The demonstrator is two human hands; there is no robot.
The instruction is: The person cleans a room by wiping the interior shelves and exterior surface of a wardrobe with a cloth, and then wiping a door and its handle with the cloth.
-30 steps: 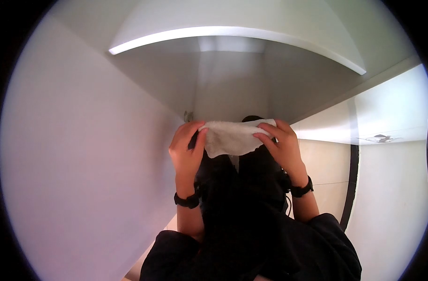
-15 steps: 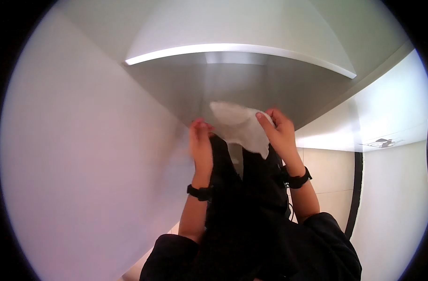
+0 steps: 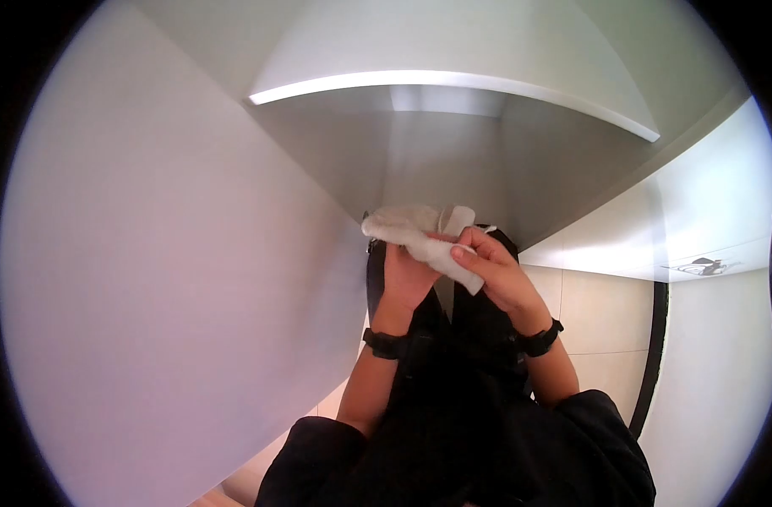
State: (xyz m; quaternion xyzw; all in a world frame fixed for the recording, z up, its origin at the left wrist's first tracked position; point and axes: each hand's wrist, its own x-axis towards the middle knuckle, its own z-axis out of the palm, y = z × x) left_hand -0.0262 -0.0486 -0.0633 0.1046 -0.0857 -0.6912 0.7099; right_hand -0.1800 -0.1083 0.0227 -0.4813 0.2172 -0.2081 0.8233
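A white, soft cloth (image 3: pixel 407 228) is bunched and folded between my two hands, above my lap. My right hand (image 3: pixel 502 275) is closed on its right end, with the thumb pressed on top. From below, my left hand (image 3: pixel 409 277) is against the cloth, which covers most of its fingers; a bit of finger shows between the folds. Each wrist wears a black band.
A light grey panel (image 3: pixel 174 253) rises close on my left. Ahead is a grey recess (image 3: pixel 445 160) under a white-edged shelf (image 3: pixel 453 79). To the right, a white surface (image 3: pixel 656 211) stands over a beige tiled floor (image 3: pixel 605 313).
The cloth was spread out and hanging from my right hand, with my left hand apart from it. Now it is folded, and my left hand has come in under it.
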